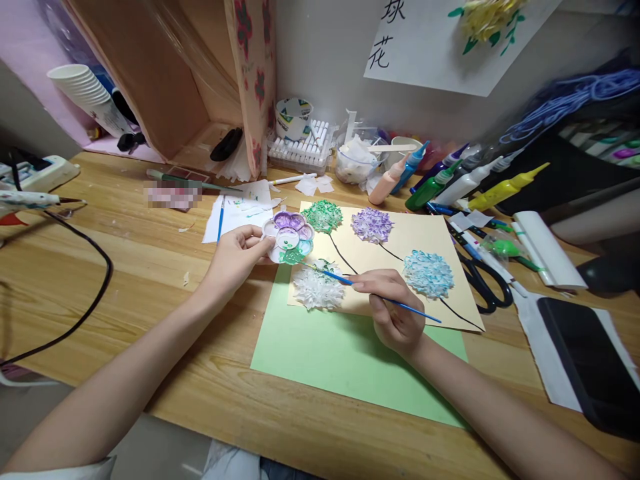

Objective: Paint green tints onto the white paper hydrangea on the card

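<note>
At the middle of the pale wooden desk, the left hand is curled around the near-left edge of a small white flower-shaped plastic paint palette, holding it just above the desk with purple, white and green paint showing in its wells. The right hand pinches a thin blue-handled paintbrush between thumb and fingers, closed snugly on the shaft; the brush slants up to the left, and its tip meets the green paint at the palette's near edge. Under the right hand lies a cream-yellow sheet of card carrying four tufted paper flower heads with thin dark stems: a green one just right of the palette, a purple one, a light blue one and a white one just left of the right hand. The card rests on a larger light green sheet of paper. To the right of the card lie black-handled scissors, and beyond them a black phone on white paper. Along the back stand squeeze bottles of paint, among them a yellow bottle.
</note>
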### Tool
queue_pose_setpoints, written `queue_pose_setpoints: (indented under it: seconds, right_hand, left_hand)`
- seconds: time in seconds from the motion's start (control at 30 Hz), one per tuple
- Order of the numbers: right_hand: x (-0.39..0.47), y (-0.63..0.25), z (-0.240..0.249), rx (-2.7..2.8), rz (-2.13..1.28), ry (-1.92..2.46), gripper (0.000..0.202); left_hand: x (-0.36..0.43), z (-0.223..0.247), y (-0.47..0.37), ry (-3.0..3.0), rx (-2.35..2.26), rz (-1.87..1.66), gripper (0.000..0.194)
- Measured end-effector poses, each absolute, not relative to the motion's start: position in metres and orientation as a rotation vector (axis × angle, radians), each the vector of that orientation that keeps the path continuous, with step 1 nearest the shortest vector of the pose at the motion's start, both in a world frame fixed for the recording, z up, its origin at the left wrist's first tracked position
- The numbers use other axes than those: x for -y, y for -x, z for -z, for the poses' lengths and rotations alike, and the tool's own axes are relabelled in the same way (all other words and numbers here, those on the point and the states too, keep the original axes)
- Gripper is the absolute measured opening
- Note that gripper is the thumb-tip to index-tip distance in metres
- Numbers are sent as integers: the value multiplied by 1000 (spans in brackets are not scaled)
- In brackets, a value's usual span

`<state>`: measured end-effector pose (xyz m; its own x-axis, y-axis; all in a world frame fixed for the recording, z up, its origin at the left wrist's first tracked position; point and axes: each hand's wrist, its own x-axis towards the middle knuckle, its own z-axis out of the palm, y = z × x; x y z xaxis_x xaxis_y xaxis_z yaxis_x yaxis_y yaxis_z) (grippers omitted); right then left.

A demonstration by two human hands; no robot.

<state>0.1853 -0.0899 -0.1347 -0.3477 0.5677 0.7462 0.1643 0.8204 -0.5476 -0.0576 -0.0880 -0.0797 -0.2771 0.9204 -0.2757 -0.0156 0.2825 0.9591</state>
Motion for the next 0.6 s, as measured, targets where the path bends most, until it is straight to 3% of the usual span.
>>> queue_pose_setpoints:
  seconds: [0.6]
  right_hand:
    - [91,-185,136,1847,-421,577,32]
  left_hand:
    - [88,84,63,-796,-1444,-1117,21]
